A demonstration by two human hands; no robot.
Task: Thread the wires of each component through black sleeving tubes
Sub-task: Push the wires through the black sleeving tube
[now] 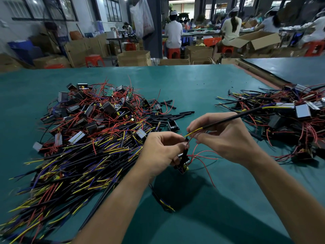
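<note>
Matt black sleeving tube (228, 120), smooth table (193, 85)

In my right hand (226, 138) runs a black sleeving tube (233, 118) with a yellow wire (193, 132) poking from its end. By my left hand (161, 150) the component (182, 162) is black, trailing thin red wires (202, 155). Under both hands the table (193, 88) is plain teal. Left of my left hand, the pile (91, 134) mixes red, yellow, blue and black.
</note>
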